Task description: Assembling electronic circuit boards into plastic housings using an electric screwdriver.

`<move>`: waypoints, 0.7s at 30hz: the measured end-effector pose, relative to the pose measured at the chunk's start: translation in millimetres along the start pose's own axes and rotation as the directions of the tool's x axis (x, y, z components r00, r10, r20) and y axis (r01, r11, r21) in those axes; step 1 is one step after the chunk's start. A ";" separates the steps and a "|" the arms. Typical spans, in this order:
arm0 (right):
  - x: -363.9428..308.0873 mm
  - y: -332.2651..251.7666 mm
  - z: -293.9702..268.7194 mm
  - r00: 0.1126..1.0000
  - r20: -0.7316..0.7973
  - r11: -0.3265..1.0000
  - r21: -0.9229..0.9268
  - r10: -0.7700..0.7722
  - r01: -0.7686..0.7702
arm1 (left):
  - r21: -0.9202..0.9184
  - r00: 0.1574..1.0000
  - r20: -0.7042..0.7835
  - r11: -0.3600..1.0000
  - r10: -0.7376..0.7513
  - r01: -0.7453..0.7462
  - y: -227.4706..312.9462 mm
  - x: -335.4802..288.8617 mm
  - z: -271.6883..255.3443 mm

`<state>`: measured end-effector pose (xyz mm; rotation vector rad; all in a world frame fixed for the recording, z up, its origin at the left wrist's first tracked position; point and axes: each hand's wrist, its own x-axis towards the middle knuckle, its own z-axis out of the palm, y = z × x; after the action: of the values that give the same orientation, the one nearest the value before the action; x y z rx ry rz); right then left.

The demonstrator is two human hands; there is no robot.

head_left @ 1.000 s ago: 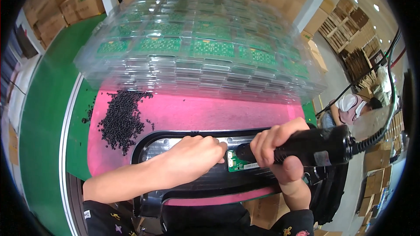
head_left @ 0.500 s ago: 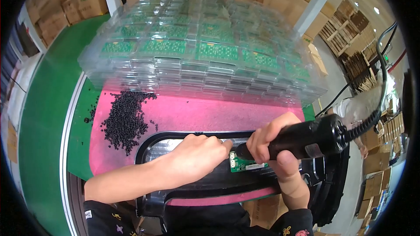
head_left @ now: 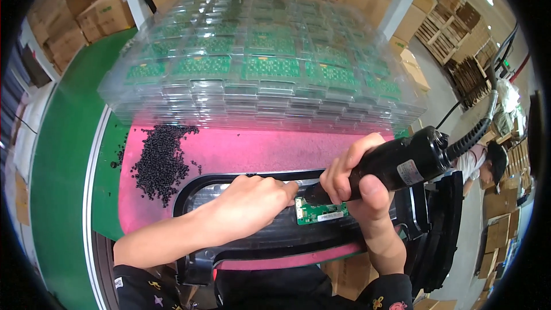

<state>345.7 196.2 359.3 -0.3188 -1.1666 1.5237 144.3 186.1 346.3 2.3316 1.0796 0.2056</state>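
Note:
A black electric screwdriver [head_left: 396,163] is gripped in my right hand [head_left: 359,186], its front end pointing left and down. That end is over the left part of a green circuit board [head_left: 321,213], partly covering it. The board lies in a long black plastic housing [head_left: 229,257] with a raised rim. My left hand [head_left: 255,202] is curled over the housing, thumb and finger pinched together beside the screwdriver's front end and the board's left end. What the pinch holds, if anything, is hidden.
Small black screw-like pieces [head_left: 160,163] lie heaped on the pink mat [head_left: 241,152] at left. Behind stand stacked clear trays [head_left: 264,89] holding green boards. The screwdriver's cable [head_left: 468,142] runs up right. A person in a dark cap [head_left: 496,163] is at far right.
The screwdriver's rear end has risen slightly in my right hand. My left hand keeps its pinch beside the board. The person at far right shows more fully.

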 end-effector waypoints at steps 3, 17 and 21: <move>5.8 -4.2 5.4 0.998 -0.003 0.990 -0.130 0.056 -0.056 | 0.004 1.000 -0.015 1.000 0.011 -0.011 2.7 -0.2 -2.3; 16.4 1.0 8.4 0.993 -0.008 0.941 -0.320 0.117 -0.113 | 0.021 1.000 0.013 1.000 -0.009 0.008 1.8 -1.6 -1.0; 12.1 2.5 7.4 0.995 0.033 0.931 -0.358 0.091 -0.073 | 0.048 0.998 -0.038 0.997 0.059 -0.057 1.7 -0.8 0.7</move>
<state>334.9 203.3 365.4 -0.5831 -1.4871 1.3919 145.2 184.3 346.7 2.4122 1.0469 0.2517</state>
